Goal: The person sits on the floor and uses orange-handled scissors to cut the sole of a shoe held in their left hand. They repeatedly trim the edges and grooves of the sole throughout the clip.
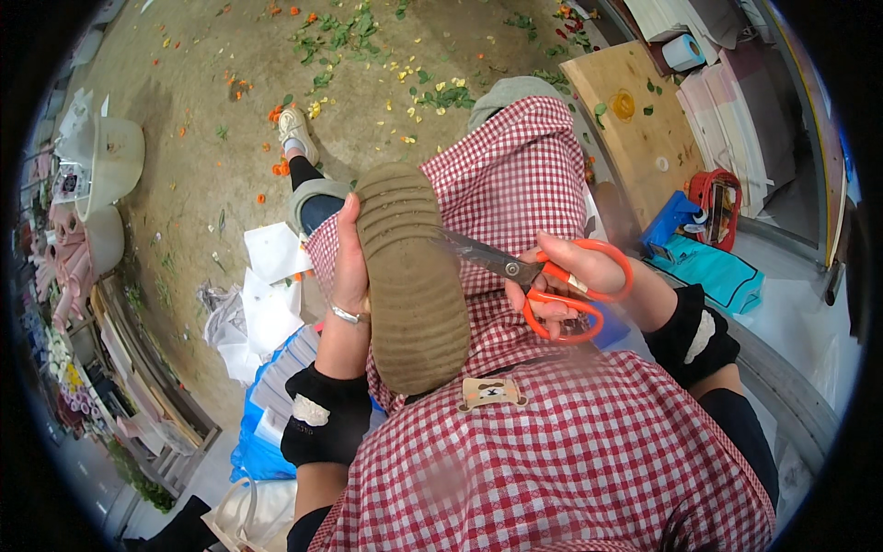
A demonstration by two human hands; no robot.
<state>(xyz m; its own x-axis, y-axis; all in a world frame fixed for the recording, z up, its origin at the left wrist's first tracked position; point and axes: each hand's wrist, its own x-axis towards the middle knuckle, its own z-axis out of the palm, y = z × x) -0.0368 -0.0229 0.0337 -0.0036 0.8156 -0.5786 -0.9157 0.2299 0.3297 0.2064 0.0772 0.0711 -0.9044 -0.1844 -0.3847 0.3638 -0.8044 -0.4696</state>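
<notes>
In front of my lap, a shoe (411,276) is turned with its brown, ridged sole toward me; its upper is hidden. My left hand (351,267) is closed around its left edge, thumb upright along the side. My right hand (575,271) grips a pair of scissors (515,269) by the orange-red handles, fingers through the loops. The dark blades point left, and their tips come to the sole's right edge; whether they touch it I cannot tell. A red-and-white checked apron (552,414) covers my lap.
Petals and green leaves (345,37) litter the floor. White papers (271,299) and a blue plastic bag (253,432) lie at left. Pale tubs (118,166) stand farther left. On the right are a wooden board (644,120), a blue tape dispenser (670,221) and a teal bag (713,274).
</notes>
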